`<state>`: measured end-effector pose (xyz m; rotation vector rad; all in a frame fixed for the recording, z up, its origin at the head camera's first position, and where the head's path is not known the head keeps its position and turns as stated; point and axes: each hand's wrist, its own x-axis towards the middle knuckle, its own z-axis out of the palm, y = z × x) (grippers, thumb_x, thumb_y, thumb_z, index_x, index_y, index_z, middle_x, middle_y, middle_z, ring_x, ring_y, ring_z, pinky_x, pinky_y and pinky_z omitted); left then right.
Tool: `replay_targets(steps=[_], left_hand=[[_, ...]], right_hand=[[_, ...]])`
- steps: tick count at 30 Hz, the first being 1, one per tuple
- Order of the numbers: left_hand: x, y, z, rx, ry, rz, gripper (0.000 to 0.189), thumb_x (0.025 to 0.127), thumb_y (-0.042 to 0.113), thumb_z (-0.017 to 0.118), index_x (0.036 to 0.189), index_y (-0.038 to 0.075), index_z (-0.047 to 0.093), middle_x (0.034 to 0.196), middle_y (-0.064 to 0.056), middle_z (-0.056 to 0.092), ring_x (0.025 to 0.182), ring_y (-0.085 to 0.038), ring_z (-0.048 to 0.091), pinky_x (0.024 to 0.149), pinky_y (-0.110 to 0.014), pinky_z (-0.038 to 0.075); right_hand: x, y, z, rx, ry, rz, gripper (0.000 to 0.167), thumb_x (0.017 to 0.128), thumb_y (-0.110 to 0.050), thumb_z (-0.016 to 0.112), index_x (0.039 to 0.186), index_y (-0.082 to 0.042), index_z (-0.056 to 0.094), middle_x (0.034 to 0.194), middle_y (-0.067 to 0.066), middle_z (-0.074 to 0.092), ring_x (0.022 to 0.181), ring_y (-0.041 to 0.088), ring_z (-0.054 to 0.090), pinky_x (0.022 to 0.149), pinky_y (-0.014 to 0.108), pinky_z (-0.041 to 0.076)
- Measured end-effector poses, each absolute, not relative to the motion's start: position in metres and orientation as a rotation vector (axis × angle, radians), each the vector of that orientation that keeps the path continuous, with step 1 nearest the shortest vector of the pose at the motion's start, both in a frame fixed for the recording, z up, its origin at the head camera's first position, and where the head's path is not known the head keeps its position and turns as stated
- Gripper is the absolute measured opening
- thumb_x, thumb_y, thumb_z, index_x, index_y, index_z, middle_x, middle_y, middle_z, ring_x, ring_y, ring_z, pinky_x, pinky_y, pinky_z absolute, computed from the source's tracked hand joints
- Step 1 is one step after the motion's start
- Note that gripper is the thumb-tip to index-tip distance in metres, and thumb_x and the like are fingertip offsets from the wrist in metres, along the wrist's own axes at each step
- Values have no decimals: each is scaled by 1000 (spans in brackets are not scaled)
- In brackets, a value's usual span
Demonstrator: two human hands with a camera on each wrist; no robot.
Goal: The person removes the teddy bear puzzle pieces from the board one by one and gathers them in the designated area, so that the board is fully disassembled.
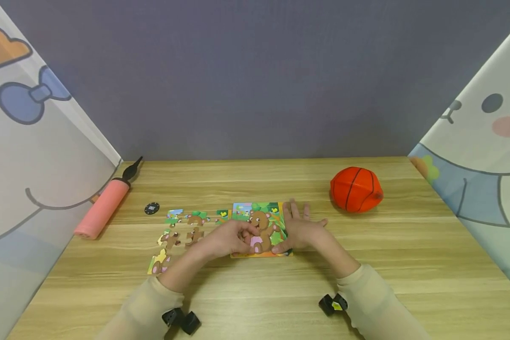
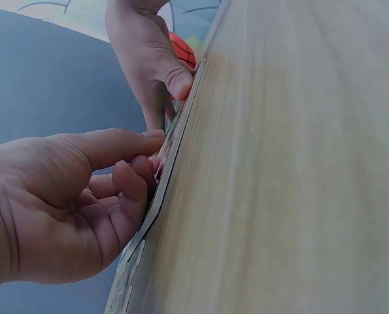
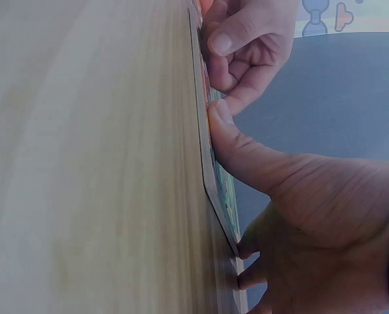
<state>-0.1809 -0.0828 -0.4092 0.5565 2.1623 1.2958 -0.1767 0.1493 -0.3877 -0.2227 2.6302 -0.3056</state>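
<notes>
A flat puzzle board (image 1: 260,219) with a brown bear picture lies mid-table. My left hand (image 1: 233,238) is over its left and middle part, fingers curled and thumb close to them, fingertips right at the bear's pink area. In the left wrist view the curled fingers hide what may be between them, so I cannot tell if they grip anything. My right hand (image 1: 301,231) spreads over the board's right edge, its thumb (image 3: 223,124) on the picture and its other fingers stretched past the edge. Loose puzzle pieces (image 1: 194,236) with bear parts lie left of the board, some hidden by my left forearm.
A pink hand pump (image 1: 104,208) with a black nozzle lies at the far left. Near it is a black round chip (image 1: 151,208). A dented red ball (image 1: 356,190) with black lines sits at the back right. A grey partition (image 1: 255,94) rises behind the table.
</notes>
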Motion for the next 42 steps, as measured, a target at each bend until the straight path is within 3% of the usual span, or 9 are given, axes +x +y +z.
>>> replay_targets(steps=[8,14,21,28,42], left_hand=[[-179,-81,-408,579,2172,1307,33,83,-5,76,112,4,67,79,-4,58,63,-12,48,50,-21,37],[-179,-82,-409,543,2168,1358,30,84,1,79,112,6,68,85,-6,57,65,-14,46,50,-22,36],[-179,-81,-409,456,2152,1436,23,86,3,79,108,5,73,98,-8,64,76,-16,60,58,-25,46],[-180,-82,-411,413,2037,1522,22,93,-7,66,113,0,70,96,-9,71,63,-18,65,50,-23,45],[-179,-83,-410,312,2058,1593,21,92,7,75,112,2,75,88,-11,75,55,-14,63,45,-21,40]], right_hand=[[-176,150,-388,-225,2626,-298,133,74,-63,81,161,-1,1,166,21,-12,145,56,-12,89,92,10],[-177,149,-388,-228,2623,-291,133,75,-64,80,161,-1,1,166,21,-12,145,56,-12,89,92,10],[-177,149,-387,-227,2625,-282,133,75,-64,80,161,-2,1,166,21,-12,145,56,-11,89,92,10],[-178,148,-388,-225,2625,-287,134,74,-64,81,161,-1,1,165,21,-12,145,56,-12,89,92,9],[-178,147,-387,-215,2620,-264,134,74,-65,80,161,-2,0,165,20,-14,145,56,-13,90,91,10]])
